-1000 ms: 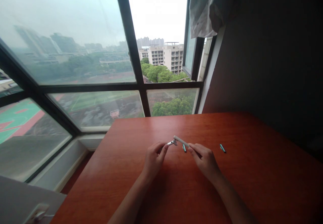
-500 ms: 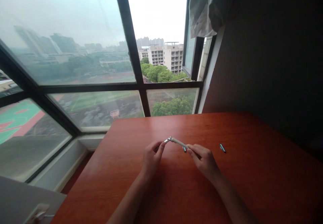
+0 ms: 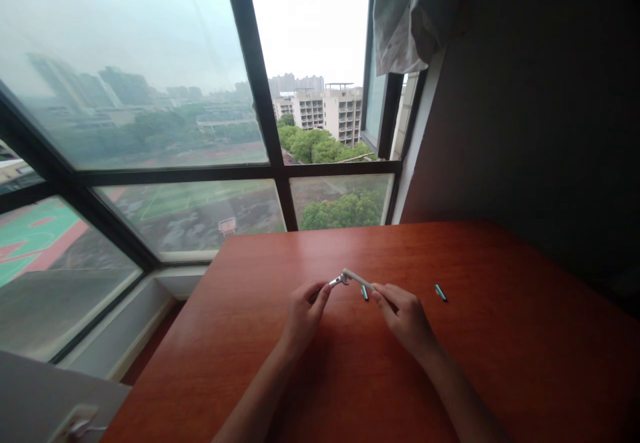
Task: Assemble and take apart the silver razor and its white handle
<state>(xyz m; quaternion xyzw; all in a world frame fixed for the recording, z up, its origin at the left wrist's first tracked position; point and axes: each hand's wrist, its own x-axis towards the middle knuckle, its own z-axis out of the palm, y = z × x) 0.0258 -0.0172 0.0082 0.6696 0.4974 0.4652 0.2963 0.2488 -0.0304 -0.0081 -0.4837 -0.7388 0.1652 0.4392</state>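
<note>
My left hand (image 3: 304, 310) pinches a small silver wrench (image 3: 337, 280), its jaw pointing right. The wrench's other end is hidden in my fingers. My right hand (image 3: 406, 315) is closed round one end of a slim whitish rod (image 3: 357, 279), which slants up to the left. The rod's far tip is right by the wrench's jaw; whether they touch I cannot tell. Just beyond my right fingertips, a small teal and dark piece (image 3: 365, 293) lies on the table. A similar teal piece (image 3: 441, 292) lies farther right.
Both hands are above a reddish-brown wooden table (image 3: 240, 336). Dark-framed windows (image 3: 180, 175) rise behind its far edge, with one sash open. A pale cloth (image 3: 403, 23) hangs at the upper right, beside a dark wall (image 3: 530, 110). A socket (image 3: 80, 423) with a plug is at lower left.
The wrench has shifted slightly to the right and down. The rod's tip, earlier at the jaw, now sits above it, and the rod is tilted a little differently.
</note>
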